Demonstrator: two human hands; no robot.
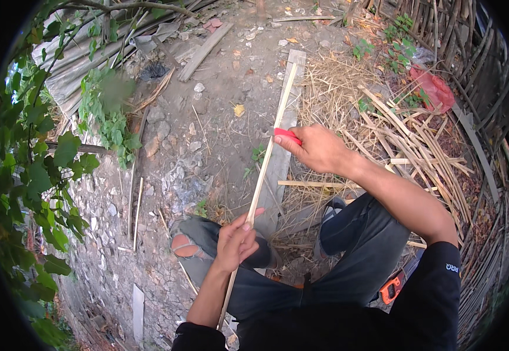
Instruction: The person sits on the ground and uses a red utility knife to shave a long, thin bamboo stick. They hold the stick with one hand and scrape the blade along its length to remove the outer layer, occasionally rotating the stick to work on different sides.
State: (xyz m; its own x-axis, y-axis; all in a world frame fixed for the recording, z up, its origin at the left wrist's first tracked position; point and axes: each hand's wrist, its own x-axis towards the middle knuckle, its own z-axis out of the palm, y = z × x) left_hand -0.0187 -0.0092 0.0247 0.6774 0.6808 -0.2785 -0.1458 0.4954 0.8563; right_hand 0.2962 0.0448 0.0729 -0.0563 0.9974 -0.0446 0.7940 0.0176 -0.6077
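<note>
A long pale bamboo strip (264,169) runs from beside my left hip up and away, its far end over a grey wooden board (293,117) on the ground. My left hand (236,244) is closed round the strip near my knee, one finger stretched out. Farther up, my right hand (320,147) grips a red-handled tool (288,136) that rests against the strip. Whether it has a blade cannot be made out; its working end is hidden at the strip.
Right of the board lie thin shavings (336,88) and a pile of split strips (421,152). A red plastic bag (433,89) sits by a stick fence (488,76). An orange tool (391,289) lies by my right hip. Leafy vines (43,169) hang at left; a plank (206,51) lies farther off.
</note>
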